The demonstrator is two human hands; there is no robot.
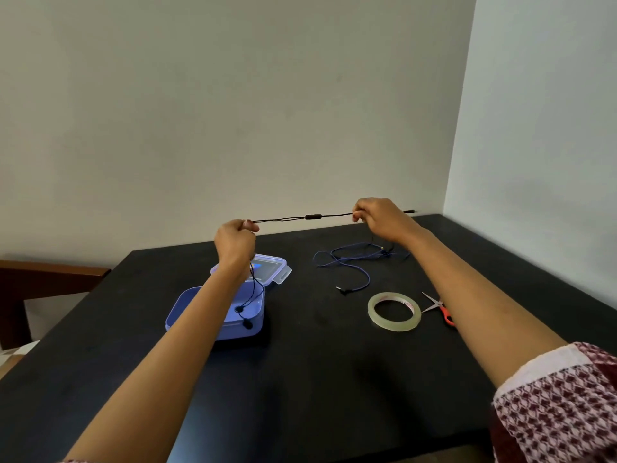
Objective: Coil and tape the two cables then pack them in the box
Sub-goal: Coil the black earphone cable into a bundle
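A black cable (314,217) is held taut above the table (317,379), pinched at one end by the left hand (233,243) and at the other by the right hand (380,218). Its earbuds are hung over the open box (253,312). A blue cable (350,265) is lain loose beyond the tape (394,310) and scissors (440,309).

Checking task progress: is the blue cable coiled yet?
No, the blue cable lies loose in sprawling, untaped loops on the table.
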